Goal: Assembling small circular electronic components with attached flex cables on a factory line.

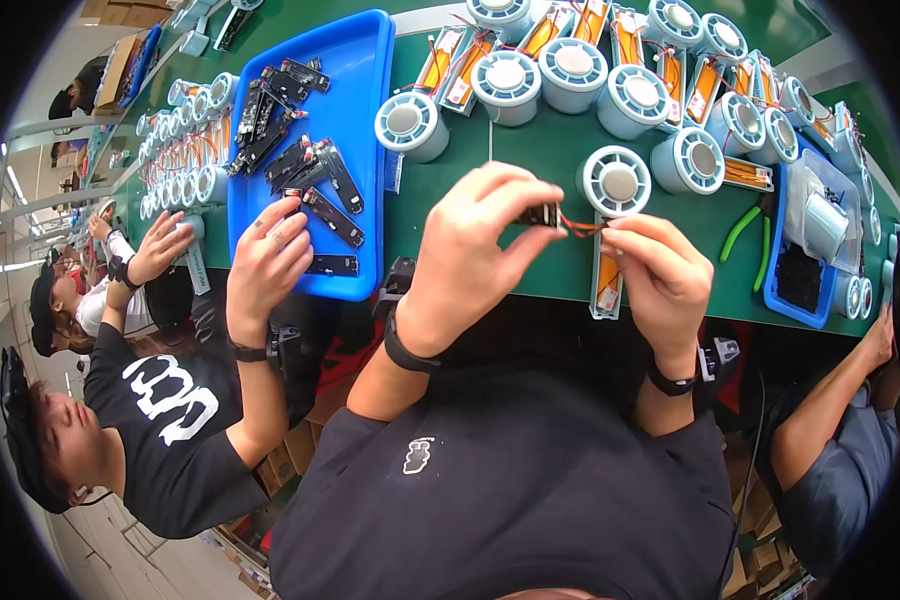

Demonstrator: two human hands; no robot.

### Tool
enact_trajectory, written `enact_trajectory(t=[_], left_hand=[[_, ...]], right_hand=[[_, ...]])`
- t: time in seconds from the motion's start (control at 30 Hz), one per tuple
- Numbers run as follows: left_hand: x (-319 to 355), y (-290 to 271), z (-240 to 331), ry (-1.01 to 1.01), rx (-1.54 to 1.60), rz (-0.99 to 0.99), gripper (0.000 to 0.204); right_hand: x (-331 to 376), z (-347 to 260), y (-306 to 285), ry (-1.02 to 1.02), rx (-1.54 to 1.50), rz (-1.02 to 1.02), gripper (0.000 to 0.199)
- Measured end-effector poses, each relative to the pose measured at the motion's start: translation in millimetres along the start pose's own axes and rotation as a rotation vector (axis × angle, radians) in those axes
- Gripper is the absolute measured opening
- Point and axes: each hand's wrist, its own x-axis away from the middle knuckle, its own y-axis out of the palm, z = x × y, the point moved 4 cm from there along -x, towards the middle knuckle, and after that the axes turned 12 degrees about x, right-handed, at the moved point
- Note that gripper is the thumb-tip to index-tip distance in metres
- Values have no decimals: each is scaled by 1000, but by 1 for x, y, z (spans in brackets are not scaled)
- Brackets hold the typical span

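Between the thumb and fingers of my left hand (478, 258) is a small black circuit board (540, 214), largely covered by the fingers. Thin red and dark wires (578, 228) run from it to my right hand (662, 282), whose fingertips pinch them. Just beyond my right fingers stands a light-blue round fan housing (614, 181) with a grey centre. Attached below it, a pale blue handle shell (606, 280) with an orange battery inside lies at the table's near edge, partly behind my right hand.
A blue tray (375, 150) of black circuit boards stands at left, with a co-worker's hand (270, 255) in it. Several fan housings (505, 85) line the green table's far side. Green-handled pliers (748, 245) and a blue bin (770, 285) are at right. Another person's arm (830, 400) shows at far right.
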Motion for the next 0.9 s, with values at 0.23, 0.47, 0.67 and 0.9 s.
enact_trajectory(t=[0.23,0.47,0.67,0.9], left_hand=[[1,13,8,-24,131,-188,35],[5,25,1,-296,427,-145,34],[8,29,-5,-225,463,-152,34],[5,31,-8,-208,465,-212,31]], right_hand=[[3,-2,4,22,57,96,23],[-2,-15,5,-86,270,84,25],[-4,-8,3,-208,263,102,20],[-7,-6,-2,-261,376,44,16]])
